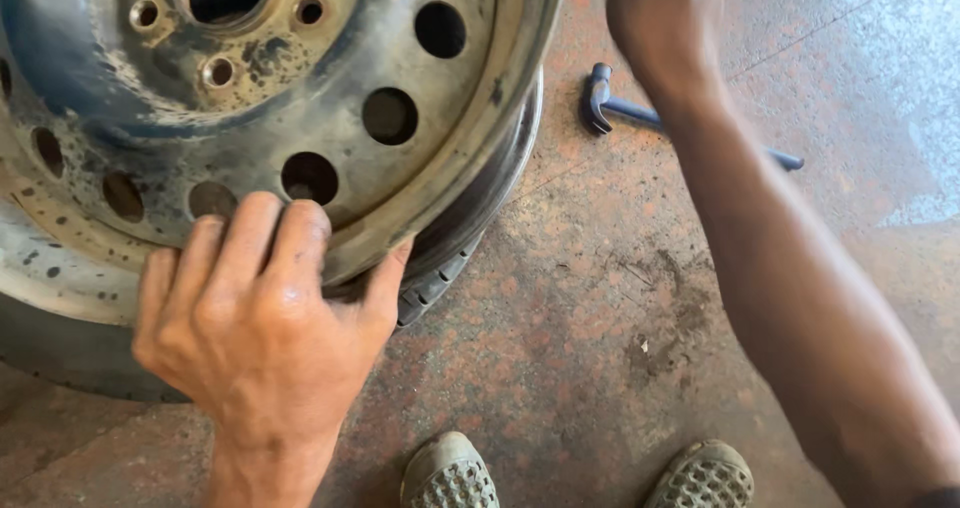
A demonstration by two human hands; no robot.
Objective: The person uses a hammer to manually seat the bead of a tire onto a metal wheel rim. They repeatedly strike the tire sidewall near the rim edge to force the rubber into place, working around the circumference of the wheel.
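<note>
A worn steel wheel rim [300, 78] with round holes and lug holes fills the upper left, sitting in a black tyre [440, 280]. My left hand [255, 313] grips the rim's lower edge, fingers over the lip and thumb under it. My right hand [660, 23] reaches out at the top, blurred, its fingers partly cut off by the frame edge. It hovers just above a blue bent metal tyre lever [610, 103] lying on the floor. Whether that hand touches the lever I cannot tell.
The floor [590, 298] is stained reddish concrete, paler at the upper right. My two grey perforated shoes [450, 478] [705, 478] show at the bottom edge.
</note>
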